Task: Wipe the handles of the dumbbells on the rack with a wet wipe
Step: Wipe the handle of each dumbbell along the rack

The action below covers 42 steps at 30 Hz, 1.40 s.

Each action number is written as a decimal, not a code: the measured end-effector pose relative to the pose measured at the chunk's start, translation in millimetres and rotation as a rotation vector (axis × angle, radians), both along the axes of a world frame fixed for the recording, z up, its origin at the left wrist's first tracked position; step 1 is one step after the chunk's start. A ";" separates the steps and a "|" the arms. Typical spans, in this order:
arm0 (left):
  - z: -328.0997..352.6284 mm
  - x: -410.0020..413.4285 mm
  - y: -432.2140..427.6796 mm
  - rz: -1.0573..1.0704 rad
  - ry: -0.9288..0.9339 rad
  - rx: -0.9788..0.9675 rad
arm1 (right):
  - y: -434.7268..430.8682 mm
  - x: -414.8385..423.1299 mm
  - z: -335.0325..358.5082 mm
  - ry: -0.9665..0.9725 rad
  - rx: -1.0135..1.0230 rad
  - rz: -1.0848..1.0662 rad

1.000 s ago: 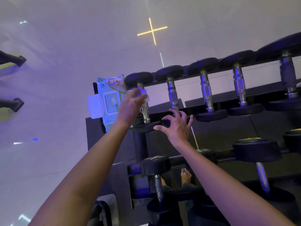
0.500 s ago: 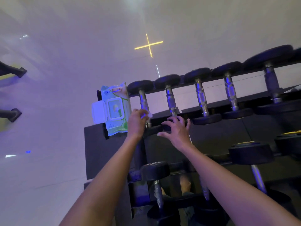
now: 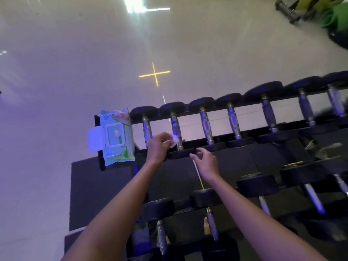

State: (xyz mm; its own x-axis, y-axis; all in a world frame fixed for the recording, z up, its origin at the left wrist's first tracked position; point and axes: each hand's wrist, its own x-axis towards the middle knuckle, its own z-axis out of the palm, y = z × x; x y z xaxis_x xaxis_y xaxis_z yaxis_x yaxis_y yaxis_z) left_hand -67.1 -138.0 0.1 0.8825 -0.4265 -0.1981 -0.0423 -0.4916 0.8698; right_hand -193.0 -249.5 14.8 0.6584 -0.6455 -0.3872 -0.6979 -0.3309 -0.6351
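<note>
Currently our left hand [image 3: 158,146] pinches 1 white wet wipe [image 3: 174,141] between thumb and fingers. The wipe is touching or just beside the handle [image 3: 175,127] straight beyond the fingertips, the 2nd from the rack's left end. Our right hand [image 3: 207,161] sits just right of the left, fingers loosely bent, tips touching that dumbbell's near head [image 3: 180,154].

We judge the job early. Only 1 handle lies left of the wipe, and nothing shows which are clean.

Count:
- 7 top-row dumbbells [image 3: 206,125], 5 of them right of the wipe.
- At least 4 lower-row dumbbells [image 3: 162,228], under our forearms.
- 1 wipes pack [image 3: 118,136], lid open, just left of the left hand on the rack [image 3: 244,159].
</note>
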 end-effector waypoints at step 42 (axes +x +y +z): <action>-20.7 6.5 -43.1 -0.067 0.335 0.451 | -43.3 26.5 -45.2 0.054 0.358 -0.055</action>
